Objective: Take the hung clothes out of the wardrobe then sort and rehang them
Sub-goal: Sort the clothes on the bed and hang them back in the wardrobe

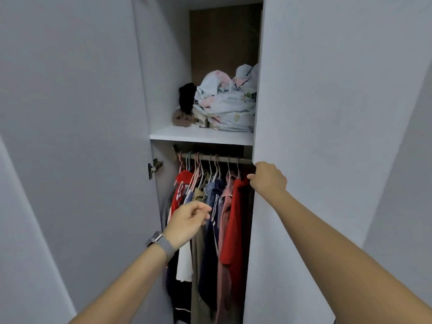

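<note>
Several garments hang on pale hangers from a dark rail (219,158) inside the narrow wardrobe: a red top (233,220) at the right, a pink one, dark blue ones (211,251), a white piece (184,263) and a red striped one at the left. My right hand (268,178) grips the edge of the right wardrobe door (327,113), fingers curled round it. In front of the clothes my left hand (187,222), with a grey watch on the wrist, hovers with loosely curled fingers and holds nothing.
The left door (81,113) stands open, its hinge (153,168) showing. A white shelf (201,135) above the rail carries a crumpled pale floral bundle (226,104), a black item and a brown one. Grey panels close in on both sides.
</note>
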Motion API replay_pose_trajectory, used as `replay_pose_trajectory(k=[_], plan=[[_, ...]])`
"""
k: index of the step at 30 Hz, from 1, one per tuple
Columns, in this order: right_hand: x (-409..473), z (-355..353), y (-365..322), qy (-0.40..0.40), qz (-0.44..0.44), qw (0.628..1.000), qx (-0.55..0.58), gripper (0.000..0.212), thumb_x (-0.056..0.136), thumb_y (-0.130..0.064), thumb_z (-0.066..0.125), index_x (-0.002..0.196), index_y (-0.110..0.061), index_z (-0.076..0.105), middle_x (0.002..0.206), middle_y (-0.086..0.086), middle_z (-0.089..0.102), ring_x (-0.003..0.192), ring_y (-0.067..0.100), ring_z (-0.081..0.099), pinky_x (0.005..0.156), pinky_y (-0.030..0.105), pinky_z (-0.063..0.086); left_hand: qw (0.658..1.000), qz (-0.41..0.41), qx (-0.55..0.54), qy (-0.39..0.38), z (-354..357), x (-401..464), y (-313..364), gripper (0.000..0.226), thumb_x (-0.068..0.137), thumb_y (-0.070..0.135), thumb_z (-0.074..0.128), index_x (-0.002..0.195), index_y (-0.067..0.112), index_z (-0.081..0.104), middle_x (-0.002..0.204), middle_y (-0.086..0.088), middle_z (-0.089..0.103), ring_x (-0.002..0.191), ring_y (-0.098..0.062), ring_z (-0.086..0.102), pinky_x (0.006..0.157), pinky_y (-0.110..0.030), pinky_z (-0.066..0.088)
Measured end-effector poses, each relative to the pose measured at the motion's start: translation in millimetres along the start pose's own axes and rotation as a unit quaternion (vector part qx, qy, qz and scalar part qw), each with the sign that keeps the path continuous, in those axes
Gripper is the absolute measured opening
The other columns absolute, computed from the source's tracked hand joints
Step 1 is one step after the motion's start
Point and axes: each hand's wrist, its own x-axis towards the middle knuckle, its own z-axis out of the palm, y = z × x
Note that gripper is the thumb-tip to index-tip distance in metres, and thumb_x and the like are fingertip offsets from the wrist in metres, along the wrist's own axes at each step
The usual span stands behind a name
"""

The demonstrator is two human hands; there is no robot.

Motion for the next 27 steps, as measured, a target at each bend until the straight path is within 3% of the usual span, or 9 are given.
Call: replay_pose_trajectory(k=[9,12,14,16,19,21,23,25,27], plan=[[43.1,16.4,-8.4,-0.018,0.015,0.999,-0.024,0.017,0.096,-0.023,0.052,0.100,-0.009,0.062,0.109,0.013,0.064,0.100,0.032,0.062,0.070,0.030,0.042,0.997,0.027,0.026,0.071,-45.2,-3.4,19.1,0.020,0.095,0.015,0.048,0.088,0.028,0.062,0.074,0.014,0.062,0.065,-0.008,0.057,0.059,-0.019,0.044],[38.8,17.1,-13.2,-0.115,-0.027,0.984,-0.131,0.017,0.089,-0.009,0.049,0.090,-0.010,0.065,0.102,0.009,0.069,0.093,0.027,0.067,0.075,0.028,0.049,0.983,0.051,0.095,0.148,-61.8,-21.1,15.7,0.021,0.095,0.017,0.049,0.088,0.034,0.058,0.084,0.011,0.064,0.076,-0.015,0.062,0.069,-0.025,0.049],[32.0,20.1,-26.9,-0.222,-0.072,0.962,-0.142,0.018,0.086,-0.015,0.052,0.075,-0.009,0.064,0.083,0.007,0.072,0.073,0.024,0.071,0.074,0.030,0.057,0.939,0.097,0.126,0.304,-74.0,-37.6,9.7,0.018,0.093,0.012,0.051,0.096,0.028,0.059,0.095,0.007,0.061,0.084,-0.007,0.057,0.074,-0.018,0.048],[19.8,32.7,-49.4,-0.278,-0.138,0.948,-0.072,0.022,0.087,-0.020,0.054,0.078,-0.004,0.067,0.075,0.006,0.072,0.068,0.025,0.072,0.061,0.029,0.059,0.853,0.131,0.147,0.484,-92.9,-53.2,-1.5,0.025,0.085,0.008,0.050,0.108,0.015,0.057,0.107,0.000,0.055,0.095,-0.012,0.052,0.084,-0.030,0.047],[-11.1,65.3,-91.0,-0.323,-0.218,0.913,0.125,0.019,0.090,-0.018,0.053,0.081,-0.013,0.070,0.079,0.001,0.071,0.065,0.016,0.068,0.052,0.023,0.054,0.774,0.093,0.146,0.609,-124.9,-69.4,-18.1,0.052,0.076,0.006,0.051,0.127,0.002,0.043,0.126,-0.014,0.042,0.118,-0.026,0.039,0.104,-0.034,0.033],[-33.1,82.8,-118.0,-0.328,-0.267,0.887,0.185,0.016,0.089,-0.019,0.055,0.093,-0.021,0.071,0.087,-0.005,0.071,0.075,0.010,0.067,0.064,0.019,0.054,0.776,0.058,0.153,0.609,-144.6,-74.4,-24.6,0.060,0.078,0.003,0.054,0.134,-0.002,0.035,0.132,-0.020,0.037,0.124,-0.026,0.034,0.107,-0.025,0.026],[-44.4,99.2,-136.5,-0.298,-0.323,0.880,0.179,0.024,0.089,-0.015,0.055,0.107,-0.019,0.070,0.102,-0.003,0.070,0.088,0.006,0.061,0.077,0.014,0.047,0.822,0.014,0.140,0.552,-163.2,-74.2,-31.8,0.055,0.081,0.001,0.056,0.133,0.000,0.037,0.128,-0.017,0.044,0.121,-0.027,0.040,0.100,-0.025,0.030],[-47.5,110.5,-146.2,-0.261,-0.349,0.884,0.172,0.027,0.088,-0.013,0.057,0.113,-0.018,0.068,0.115,0.000,0.066,0.097,0.008,0.058,0.085,0.015,0.041,0.870,-0.047,0.090,0.483,-178.3,-74.7,-39.5,0.032,0.085,0.006,0.055,0.116,0.007,0.049,0.109,-0.007,0.057,0.105,-0.026,0.052,0.086,-0.027,0.038],[-46.6,115.2,-147.6,-0.213,-0.339,0.898,0.181,0.029,0.086,-0.012,0.058,0.113,-0.020,0.067,0.116,0.003,0.065,0.101,0.016,0.061,0.090,0.021,0.045,0.886,-0.091,0.067,0.450,-188.1,-75.4,-46.3,0.003,0.089,0.013,0.053,0.089,0.012,0.050,0.079,0.000,0.054,0.081,-0.025,0.053,0.065,-0.029,0.038]])
